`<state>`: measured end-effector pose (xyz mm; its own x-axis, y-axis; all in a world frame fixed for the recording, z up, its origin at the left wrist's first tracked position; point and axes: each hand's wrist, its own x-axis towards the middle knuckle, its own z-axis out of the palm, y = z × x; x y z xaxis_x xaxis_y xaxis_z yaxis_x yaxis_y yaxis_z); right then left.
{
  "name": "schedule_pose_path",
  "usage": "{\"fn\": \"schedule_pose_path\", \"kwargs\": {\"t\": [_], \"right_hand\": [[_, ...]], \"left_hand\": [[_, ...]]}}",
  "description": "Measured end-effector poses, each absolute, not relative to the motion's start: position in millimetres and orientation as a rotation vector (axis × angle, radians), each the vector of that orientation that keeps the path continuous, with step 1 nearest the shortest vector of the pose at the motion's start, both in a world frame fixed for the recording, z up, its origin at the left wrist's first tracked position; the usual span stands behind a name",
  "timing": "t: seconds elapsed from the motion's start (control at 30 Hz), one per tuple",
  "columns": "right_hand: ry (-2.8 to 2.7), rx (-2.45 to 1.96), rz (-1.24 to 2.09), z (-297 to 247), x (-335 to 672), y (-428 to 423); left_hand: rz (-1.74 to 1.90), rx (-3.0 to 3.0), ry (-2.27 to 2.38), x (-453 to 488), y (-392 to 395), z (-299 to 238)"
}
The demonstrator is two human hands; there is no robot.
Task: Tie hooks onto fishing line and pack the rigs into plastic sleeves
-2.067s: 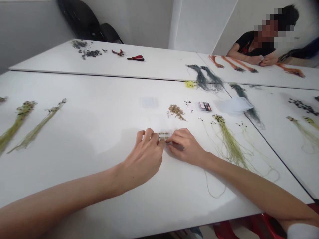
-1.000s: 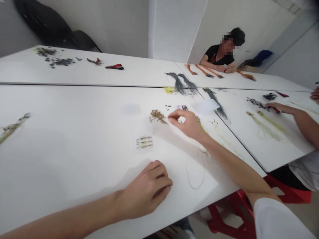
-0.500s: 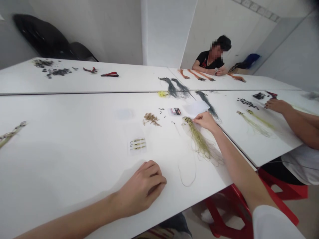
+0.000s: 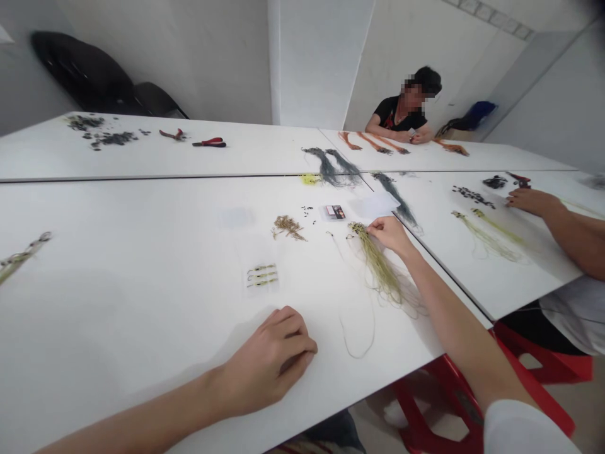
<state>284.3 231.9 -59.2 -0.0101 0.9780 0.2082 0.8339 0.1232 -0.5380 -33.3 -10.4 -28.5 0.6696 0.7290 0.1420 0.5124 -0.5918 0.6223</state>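
Observation:
My right hand [image 4: 388, 234] pinches the beaded top of an olive-green fishing-line bundle [image 4: 379, 271], whose strands trail down the white table [image 4: 142, 315]. A long loose line [image 4: 358, 331] curves below it. My left hand [image 4: 269, 359] rests near the table's front edge, fingers curled, holding nothing. Closest to it, up the table, lie three rigged hooks on a small white card [image 4: 261, 277]. Beyond them are a brown pile of small hooks [image 4: 287, 228], black beads [image 4: 307, 210] and a labelled packet [image 4: 334, 212].
A clear plastic bag [image 4: 375, 205] lies beyond my right hand. Dark line bundles [image 4: 328, 165] and red-handled pliers [image 4: 208, 143] are on the far tables. A person in black [image 4: 401, 116] handles orange lines. A co-worker's hand [image 4: 532, 202] works at the right table. Red stools [image 4: 425, 410] stand below.
Earlier both hands met over the rigged hooks. The hooks now lie on the card, my right hand has moved to the olive bundle, and my left hand has drawn back toward the near edge.

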Motion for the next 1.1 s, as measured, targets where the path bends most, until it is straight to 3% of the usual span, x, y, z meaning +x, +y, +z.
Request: {"fn": "schedule_pose_path", "kwargs": {"t": [0.5, 1.1], "right_hand": [[-1.81, -1.503, 0.367, -56.6, 293.0, 231.0], [-1.834, -1.725, 0.313, -52.8, 288.5, 222.3]], "left_hand": [[0.533, 2.296, 0.924, -35.7, -10.4, -28.9], [0.539, 2.274, 0.913, -35.3, -9.3, -30.1]]}}
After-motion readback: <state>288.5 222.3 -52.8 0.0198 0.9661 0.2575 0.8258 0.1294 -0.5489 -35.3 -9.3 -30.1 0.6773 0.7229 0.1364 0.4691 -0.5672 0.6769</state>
